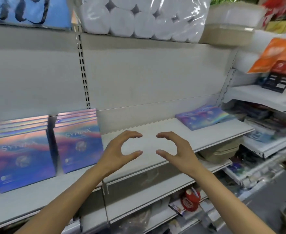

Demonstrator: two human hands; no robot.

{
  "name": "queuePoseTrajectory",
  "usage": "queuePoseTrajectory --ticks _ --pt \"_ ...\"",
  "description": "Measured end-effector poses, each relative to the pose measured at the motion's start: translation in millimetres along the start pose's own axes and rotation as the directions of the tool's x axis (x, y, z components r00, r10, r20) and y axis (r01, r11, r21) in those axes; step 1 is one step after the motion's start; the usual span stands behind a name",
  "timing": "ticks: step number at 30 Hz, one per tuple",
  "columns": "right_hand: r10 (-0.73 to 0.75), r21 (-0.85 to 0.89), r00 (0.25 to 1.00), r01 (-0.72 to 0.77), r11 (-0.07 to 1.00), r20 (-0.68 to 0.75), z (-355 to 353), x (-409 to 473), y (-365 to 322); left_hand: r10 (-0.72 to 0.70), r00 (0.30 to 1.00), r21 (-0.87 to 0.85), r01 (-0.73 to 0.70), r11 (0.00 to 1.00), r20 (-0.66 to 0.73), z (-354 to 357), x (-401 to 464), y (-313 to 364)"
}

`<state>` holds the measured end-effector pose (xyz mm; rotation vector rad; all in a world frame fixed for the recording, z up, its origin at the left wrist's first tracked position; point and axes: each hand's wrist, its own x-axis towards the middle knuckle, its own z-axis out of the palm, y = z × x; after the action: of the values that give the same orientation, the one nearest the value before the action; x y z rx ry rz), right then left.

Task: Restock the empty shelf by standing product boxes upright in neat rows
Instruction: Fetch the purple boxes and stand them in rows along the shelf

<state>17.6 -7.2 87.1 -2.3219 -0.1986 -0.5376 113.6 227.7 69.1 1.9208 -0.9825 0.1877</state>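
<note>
**Both hands empty above the shelf; two rows of boxes standing at left**

The left hand (117, 149) and right hand (177, 149) hover side by side over the bare middle of the white shelf (155, 159). Each grip is wide: thumb and fingers curve into a C shape, the two openings facing each other, with nothing held between them.

At the left end of the shelf, two rows of iridescent blue-and-pink boxes stand upright, face forward. The outer row (20, 159) sits just beside the inner row (79, 141); each shows several boxes stacked front to back. Printed lettering on the fronts is blurred.

At the right rear of the shelf, one more box (204, 118) of similar colouring lies flat, well apart from the rows. A pack of white paper rolls (138, 17) rests on the shelf above.
</note>
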Motion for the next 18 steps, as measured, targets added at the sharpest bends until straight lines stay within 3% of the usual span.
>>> queuePoseTrajectory --ticks 10,18 --pt "0.106 -0.074 0.993 -0.103 0.992 0.045 -127.7 -16.7 139.6 -0.038 0.997 -0.018 0.040 0.999 0.062 150.9 94.4 45.9" --pt "0.166 -0.099 0.983 -0.159 0.982 0.072 -185.3 1.2 240.9 -0.079 0.990 -0.021 0.082 0.996 0.115 232.2 164.8 35.6"
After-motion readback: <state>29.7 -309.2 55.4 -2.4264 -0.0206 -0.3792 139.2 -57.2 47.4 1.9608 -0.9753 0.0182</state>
